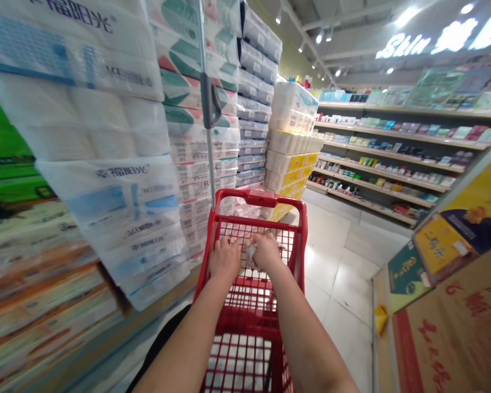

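Observation:
A red plastic shopping cart (262, 197) with grid walls stands in front of me. My left hand (226, 258) lies on the left of its upper grid, fingers stretched forward and a little apart. Beside it, my right hand (267, 252) is closed around a crumpled whitish cloth (251, 256), parts of which stick out on both sides of the fist. The cloth rests against the grid. Both forearms reach in over the cart, and the lower grid shows between them.
Tall stacks of wrapped tissue rolls (123, 180) line the left, beside a glass door edge with a grey handle (210, 101). Shelves of small boxes (393, 134) stand ahead right. Cartons (454, 316) rise at the near right. A pale tiled floor (331, 256) runs between.

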`<action>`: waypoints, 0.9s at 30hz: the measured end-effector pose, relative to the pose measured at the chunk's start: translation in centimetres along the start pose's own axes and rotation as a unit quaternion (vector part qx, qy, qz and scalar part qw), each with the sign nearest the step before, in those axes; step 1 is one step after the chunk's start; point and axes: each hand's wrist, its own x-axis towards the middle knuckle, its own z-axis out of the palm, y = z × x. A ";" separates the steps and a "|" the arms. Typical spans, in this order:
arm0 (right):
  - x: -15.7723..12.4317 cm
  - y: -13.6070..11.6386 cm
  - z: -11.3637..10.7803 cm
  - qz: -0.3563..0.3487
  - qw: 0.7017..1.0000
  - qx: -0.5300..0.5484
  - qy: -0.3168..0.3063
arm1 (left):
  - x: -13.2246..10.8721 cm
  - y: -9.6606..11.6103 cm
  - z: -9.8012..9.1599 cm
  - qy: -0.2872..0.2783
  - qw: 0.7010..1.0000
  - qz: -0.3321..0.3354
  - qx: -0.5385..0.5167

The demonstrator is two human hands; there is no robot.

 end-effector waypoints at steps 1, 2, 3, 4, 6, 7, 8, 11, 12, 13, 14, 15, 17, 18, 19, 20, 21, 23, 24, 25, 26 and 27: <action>0.0 0.1 0.1 0.004 1.000 0.004 0.009 | -0.1 0.0 0.1 -0.001 1.000 0.007 0.004; 0.1 0.1 0.2 0.009 1.000 0.007 0.017 | -0.1 0.0 0.1 -0.007 1.000 0.013 0.009; 0.2 0.2 0.3 0.014 1.000 0.009 0.023 | -0.1 0.0 0.2 -0.016 1.000 0.017 0.013; 0.2 0.2 0.4 0.019 0.999 0.011 0.028 | -0.1 0.1 0.3 -0.025 0.999 0.020 0.016; 0.2 0.2 0.3 0.026 0.999 0.012 0.031 | 0.1 0.3 0.3 -0.039 0.999 0.017 0.013; 0.2 0.1 0.3 0.025 0.999 0.009 0.030 | 0.3 0.3 0.2 -0.044 0.999 0.015 0.008; 0.1 0.1 0.1 0.022 0.999 0.005 0.028 | 0.4 0.3 0.1 -0.050 0.999 0.013 0.003; -0.1 0.0 -0.3 0.007 1.000 -0.017 0.019 | 1.0 0.2 -0.3 -0.063 0.998 0.003 -0.010; -0.2 0.0 -0.5 0.004 1.000 -0.022 0.017 | 1.2 0.2 -0.5 -0.062 0.998 0.000 -0.012; -0.2 -0.1 -0.6 0.003 1.000 -0.026 0.015 | 1.3 0.1 -0.6 -0.060 0.998 -0.002 -0.013; -0.2 -0.2 -0.7 0.003 0.999 -0.030 0.012 | 1.4 0.1 -0.7 -0.057 0.998 -0.003 -0.014; -0.1 -0.4 -0.8 0.004 0.999 -0.035 0.008 | 1.4 0.1 -0.8 -0.054 0.998 -0.001 -0.015; 0.0 -0.6 -0.8 0.006 0.999 -0.050 -0.001 | 1.4 0.0 -0.8 -0.052 0.998 0.003 -0.018; 0.0 -0.7 -0.8 0.008 0.998 -0.057 -0.003 | 1.3 0.0 -0.8 -0.051 0.998 0.003 -0.019; 0.1 -0.8 -0.7 0.010 0.998 -0.062 -0.003 | 1.2 0.1 -0.9 -0.051 0.998 0.002 -0.021; 0.1 -0.8 -0.7 0.012 0.998 -0.062 -0.003 | 1.1 0.1 -0.9 -0.051 0.998 0.000 -0.021; 0.1 -0.7 -0.7 0.015 0.998 -0.058 0.000 | 1.0 0.2 -1.0 -0.049 0.999 -0.003 -0.020; 0.1 -0.5 -0.6 0.020 0.999 -0.044 0.010 | 0.5 0.4 -1.4 -0.044 0.999 -0.004 -0.016; 0.1 -0.3 -0.5 0.022 0.999 -0.037 0.017 | 0.2 0.6 -1.7 -0.037 0.999 -0.002 -0.014; 0.1 -0.1 -0.5 0.023 0.999 -0.031 0.025 | -0.2 0.9 -2.0 -0.028 0.999 0.005 -0.015; 0.0 0.0 -0.5 0.024 0.999 -0.026 0.032 | -0.5 1.2 -2.4 -0.021 0.999 0.017 -0.018; 0.0 0.1 -0.5 0.024 0.999 -0.022 0.036 | -0.9 1.5 -2.7 -0.021 0.999 0.033 -0.022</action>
